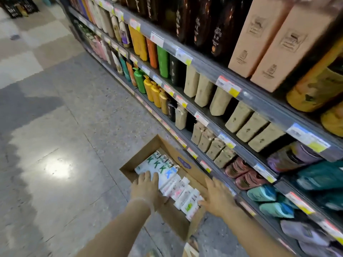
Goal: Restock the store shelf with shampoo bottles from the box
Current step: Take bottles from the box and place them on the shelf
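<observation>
On the floor beside the shelf (246, 101), the box (168, 217) holds white bottles (172, 182) lying in rows. Left hand (146, 190) and right hand (217, 197) hover above, fingers spread, gripping nothing. Bottles look rigid, smooth, probably slick; best grasped round the body.

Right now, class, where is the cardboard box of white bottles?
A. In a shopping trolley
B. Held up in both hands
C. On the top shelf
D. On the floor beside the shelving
D: the open cardboard box sits on the grey floor against the shelving, with the left hand and right hand reaching down to its white bottles.
</observation>
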### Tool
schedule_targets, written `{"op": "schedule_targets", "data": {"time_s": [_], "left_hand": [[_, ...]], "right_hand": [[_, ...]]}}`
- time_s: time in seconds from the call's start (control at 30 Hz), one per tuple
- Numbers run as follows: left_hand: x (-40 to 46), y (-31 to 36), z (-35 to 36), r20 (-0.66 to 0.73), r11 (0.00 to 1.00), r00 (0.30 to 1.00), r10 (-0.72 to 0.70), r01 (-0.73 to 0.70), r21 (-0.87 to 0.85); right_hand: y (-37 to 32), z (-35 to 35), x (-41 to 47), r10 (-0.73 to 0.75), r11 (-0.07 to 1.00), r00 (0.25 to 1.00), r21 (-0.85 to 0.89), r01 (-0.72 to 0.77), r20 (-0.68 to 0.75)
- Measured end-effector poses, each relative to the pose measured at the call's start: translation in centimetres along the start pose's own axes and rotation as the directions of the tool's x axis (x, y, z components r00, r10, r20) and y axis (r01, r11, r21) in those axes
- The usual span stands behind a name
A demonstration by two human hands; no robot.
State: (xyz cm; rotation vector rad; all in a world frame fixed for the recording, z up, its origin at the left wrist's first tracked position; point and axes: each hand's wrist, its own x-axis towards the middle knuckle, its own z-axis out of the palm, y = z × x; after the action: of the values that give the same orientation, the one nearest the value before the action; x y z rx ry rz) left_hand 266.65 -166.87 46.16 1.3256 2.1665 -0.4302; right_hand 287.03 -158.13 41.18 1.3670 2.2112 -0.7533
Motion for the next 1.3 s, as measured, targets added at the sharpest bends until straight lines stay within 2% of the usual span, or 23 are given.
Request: {"op": "schedule_targets", "data": {"time_s": [0.1, 0.27, 0.47, 0.6, 0.73, 0.87, 0.93, 1.0, 1.1, 1.2, 1.3], "left_hand": [[5.7, -0.9, 1.0, 0.090, 0.999, 0.995, 0.040, -0.041, 0.013], [16.4, -2.5, 5.7, 0.211, 0.985, 0.972, 0.100, -0.126, 0.117], [27.9, -2.5, 17.6, 0.338, 0.973, 0.931, 0.136, -0.189, 0.129], [33.2, -1.9, 26.9, 0.364, 0.990, 0.924, 0.115, -0.138, 0.037], [37.0, -1.0, 35.6, 0.354, 0.990, 0.932, 0.078, -0.031, -0.139], [39.3, 0.0, 41.7, 0.333, 0.948, 0.943, -0.021, 0.125, -0.292], [39.7, 0.5, 43.5, 0.274, 0.913, 0.957, -0.095, 0.194, -0.358], [39.9, 0.8, 44.5, 0.195, 0.914, 0.970, -0.141, 0.204, -0.350], [40.7, 0.8, 45.5, 0.110, 0.930, 0.985, -0.134, 0.163, -0.329], [41.6, 0.1, 45.9, 0.078, 0.917, 0.990, -0.115, 0.136, -0.374], [41.3, -0.7, 46.1, 0.027, 0.918, 0.997, -0.069, 0.074, -0.389]], "right_hand": [[0.0, 1.6, 3.8, 0.082, 0.989, 0.997, 0.122, -0.081, -0.005], [0.2, 7.6, 10.8, 0.283, 0.902, 0.958, 0.323, -0.285, 0.055], [0.4, 20.9, 18.7, 0.560, 0.588, 0.798, 0.571, -0.573, 0.223], [1.6, 29.7, 23.4, 0.623, 0.435, 0.717, 0.623, -0.650, 0.312], [3.5, 37.0, 27.2, 0.665, 0.289, 0.660, 0.695, -0.658, 0.348], [5.6, 41.9, 30.4, 0.698, 0.061, 0.576, 0.766, -0.640, 0.425], [6.2, 43.4, 31.6, 0.724, 0.002, 0.546, 0.790, -0.613, 0.421], [6.4, 44.3, 32.8, 0.768, -0.027, 0.504, 0.806, -0.591, 0.395], [6.0, 44.9, 34.3, 0.809, -0.041, 0.452, 0.804, -0.593, 0.374], [5.7, 45.1, 34.7, 0.869, 0.033, 0.388, 0.748, -0.663, 0.306], [5.8, 45.3, 34.8, 0.890, 0.098, 0.387, 0.726, -0.681, 0.242]]}}
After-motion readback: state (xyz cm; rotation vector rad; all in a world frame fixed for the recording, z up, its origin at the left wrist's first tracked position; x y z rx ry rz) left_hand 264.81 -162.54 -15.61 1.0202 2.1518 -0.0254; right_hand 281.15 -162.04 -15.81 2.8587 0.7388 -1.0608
